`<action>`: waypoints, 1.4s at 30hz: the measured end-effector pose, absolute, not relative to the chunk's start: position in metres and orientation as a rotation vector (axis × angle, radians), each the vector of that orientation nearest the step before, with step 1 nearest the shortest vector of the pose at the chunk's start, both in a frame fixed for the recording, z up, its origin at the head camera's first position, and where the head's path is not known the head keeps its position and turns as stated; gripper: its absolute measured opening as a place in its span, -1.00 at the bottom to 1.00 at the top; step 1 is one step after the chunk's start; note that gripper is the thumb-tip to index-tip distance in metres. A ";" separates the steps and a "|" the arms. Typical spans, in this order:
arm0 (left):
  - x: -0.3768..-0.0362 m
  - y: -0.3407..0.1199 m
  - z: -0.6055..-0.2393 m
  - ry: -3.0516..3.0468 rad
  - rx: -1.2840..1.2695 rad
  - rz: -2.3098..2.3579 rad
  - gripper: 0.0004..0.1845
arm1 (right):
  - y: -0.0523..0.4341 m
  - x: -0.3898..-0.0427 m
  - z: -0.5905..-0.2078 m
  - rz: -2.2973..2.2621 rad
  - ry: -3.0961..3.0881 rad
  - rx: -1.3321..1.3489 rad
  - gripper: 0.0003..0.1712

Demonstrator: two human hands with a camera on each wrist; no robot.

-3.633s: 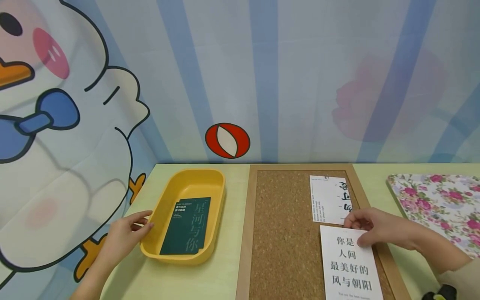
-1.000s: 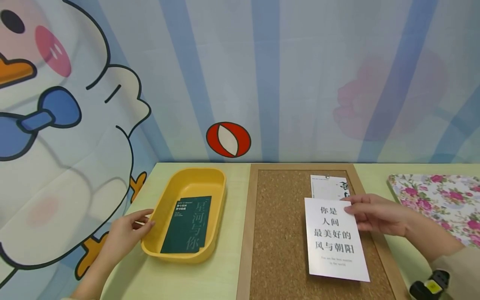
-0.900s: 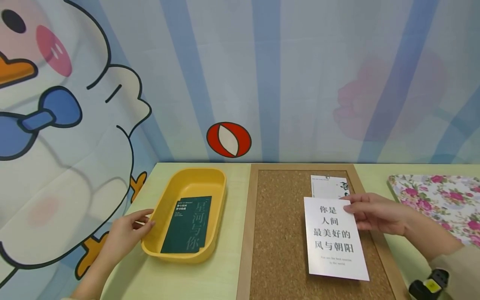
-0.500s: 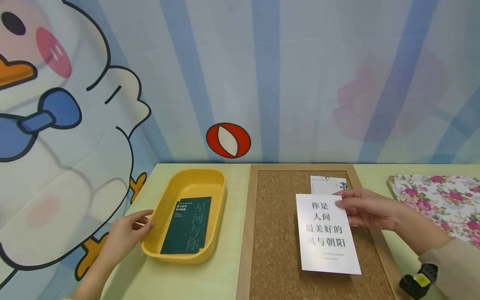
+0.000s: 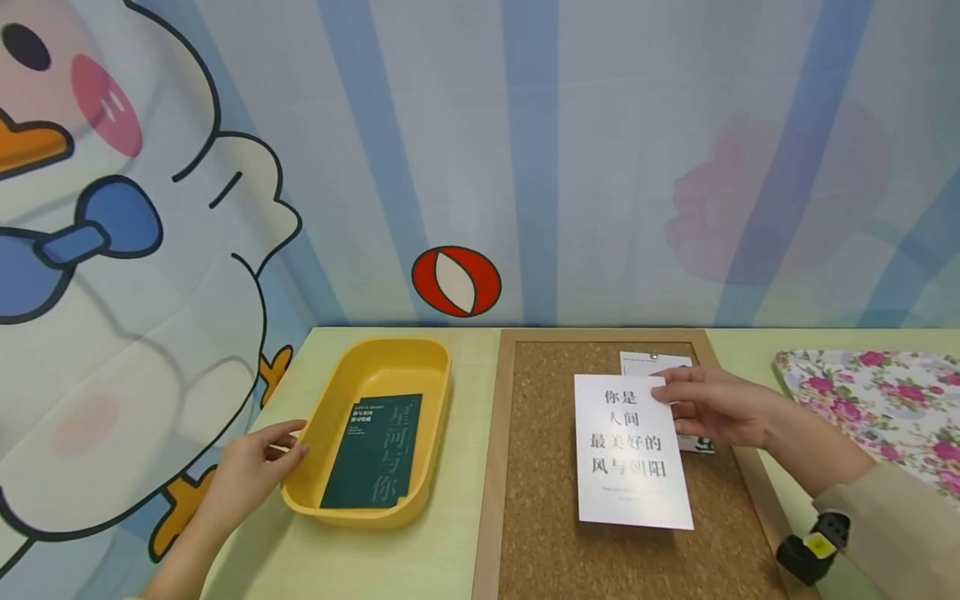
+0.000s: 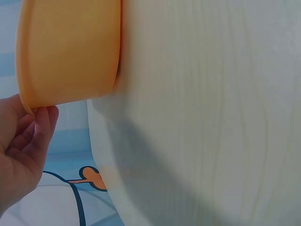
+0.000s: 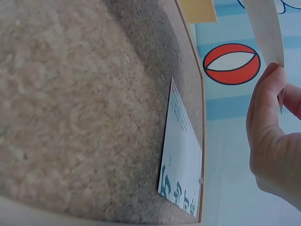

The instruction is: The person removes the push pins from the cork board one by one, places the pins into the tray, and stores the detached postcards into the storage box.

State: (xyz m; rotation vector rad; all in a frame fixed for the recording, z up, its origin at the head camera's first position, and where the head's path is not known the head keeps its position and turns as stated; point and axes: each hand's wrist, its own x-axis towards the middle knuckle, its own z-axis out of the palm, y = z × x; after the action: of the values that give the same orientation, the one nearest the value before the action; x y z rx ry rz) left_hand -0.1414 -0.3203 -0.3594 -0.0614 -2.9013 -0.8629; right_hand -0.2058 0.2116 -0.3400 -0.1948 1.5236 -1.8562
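Nearest, a beige fabric sleeve (image 5: 900, 529) is covering the right forearm, and a small black device with a yellow patch (image 5: 813, 546) is sitting at that wrist. The left hand (image 5: 258, 467) is pinching the left rim of a yellow plastic tray with rounded corners (image 5: 393, 371), its fingers standing narrow. Dark green paper cards with pale lettering (image 5: 371, 450) are lying inside. The right hand (image 5: 716, 406) is pinching the upper right corner of a white rectangular paper card with dark Chinese characters (image 5: 630, 467), which is hanging above a wood-framed brown corkboard (image 5: 547, 433). Beyond it, a partly hidden second white printed card (image 5: 636, 363) is lying on the board. Rightward, a flat pink-and-white floral object (image 5: 877, 396) is resting on the pale wood-grain table (image 5: 457, 517). Farthest, a blue-striped backdrop (image 5: 457, 150) is showing a red-and-white ball print (image 5: 456, 281).
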 end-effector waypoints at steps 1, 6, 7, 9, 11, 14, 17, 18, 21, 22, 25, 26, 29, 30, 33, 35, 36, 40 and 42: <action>-0.141 -0.320 -0.359 -2.898 -0.064 -0.862 -0.59 | 0.210 -0.206 -0.339 -1.859 1.531 -0.187 -0.82; -0.141 -0.320 -0.359 -2.897 -0.060 -0.863 -0.59 | 0.202 -0.209 -0.336 -1.872 1.540 -0.173 -0.86; -0.140 -0.319 -0.358 -2.898 -0.058 -0.863 -0.59 | 0.201 -0.210 -0.336 -1.877 1.530 -0.178 -0.87; -0.140 -0.319 -0.358 -2.898 -0.057 -0.867 -0.59 | 0.198 -0.211 -0.334 -1.884 1.517 -0.183 -0.87; -0.140 -0.319 -0.358 -2.896 -0.059 -0.869 -0.59 | 0.197 -0.212 -0.333 -1.887 1.515 -0.192 -0.87; -0.141 -0.319 -0.358 -2.897 -0.060 -0.865 -0.59 | 0.195 -0.213 -0.331 -1.887 1.525 -0.199 -0.85; -0.141 -0.319 -0.358 -2.902 -0.057 -0.862 -0.59 | 0.191 -0.216 -0.329 -1.894 1.535 -0.187 -0.85; -0.141 -0.319 -0.358 -2.903 -0.054 -0.863 -0.59 | 0.189 -0.216 -0.329 -1.900 1.534 -0.179 -0.86; -0.141 -0.319 -0.358 -2.906 -0.049 -0.869 -0.59 | 0.183 -0.219 -0.327 -1.913 1.533 -0.155 -0.88; -0.141 -0.319 -0.358 -2.906 -0.046 -0.873 -0.59 | 0.181 -0.220 -0.327 -1.915 1.535 -0.152 -0.88; -0.141 -0.319 -0.358 -2.906 -0.043 -0.880 -0.59 | 0.175 -0.222 -0.325 -1.914 1.550 -0.149 -0.87; -0.141 -0.319 -0.358 -2.905 -0.043 -0.880 -0.59 | 0.173 -0.222 -0.325 -1.912 1.554 -0.150 -0.88; -0.141 -0.319 -0.358 -2.899 -0.047 -0.875 -0.59 | 0.168 -0.223 -0.323 -1.917 1.552 -0.141 -0.91; -0.141 -0.319 -0.358 -2.897 -0.050 -0.872 -0.59 | 0.166 -0.224 -0.322 -1.921 1.545 -0.138 -0.92; -0.141 -0.319 -0.358 -2.893 -0.056 -0.865 -0.60 | 0.161 -0.224 -0.321 -1.929 1.527 -0.133 -0.91; -0.141 -0.319 -0.358 -2.892 -0.058 -0.864 -0.60 | 0.157 -0.225 -0.320 -1.933 1.518 -0.133 -0.87; -0.141 -0.319 -0.358 -2.892 -0.059 -0.865 -0.60 | 0.155 -0.225 -0.320 -1.934 1.515 -0.132 -0.86; -0.141 -0.319 -0.358 -2.893 -0.057 -0.863 -0.61 | 0.147 -0.226 -0.319 -1.939 1.511 -0.139 -0.93; -0.141 -0.319 -0.358 -2.890 -0.058 -0.858 -0.61 | 0.144 -0.227 -0.319 -1.942 1.510 -0.143 -0.91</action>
State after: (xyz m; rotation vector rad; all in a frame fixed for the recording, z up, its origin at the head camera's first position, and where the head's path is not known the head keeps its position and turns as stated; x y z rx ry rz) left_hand -0.1405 -0.3190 -0.3583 -0.0583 -2.8904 -0.8581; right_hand -0.2266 0.1439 -0.3191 -0.1432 1.5096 -1.9422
